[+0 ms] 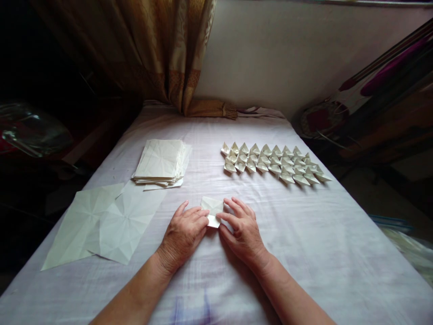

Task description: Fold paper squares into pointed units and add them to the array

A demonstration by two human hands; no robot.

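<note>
A small white folded paper (212, 206) lies in front of me, with crease lines across its upper part and a folded band along its lower edge. My left hand (187, 228) grips its left side, fingertips over the fold and the thumb mostly hidden. On the right side, my right hand (241, 228) holds the paper between thumb and fingers. Beyond and to the right stand several folded paper boats (276, 160) in close rows. A stack of creased paper squares (158, 158) sits beyond my left hand.
Two larger creased sheets, one greenish (72, 225) and one white (126, 221), overlap at the left of the cloth-covered surface (304, 253). A gold curtain (182, 54) hangs at the far edge, against a pale wall (270, 54). Dark clutter flanks both sides.
</note>
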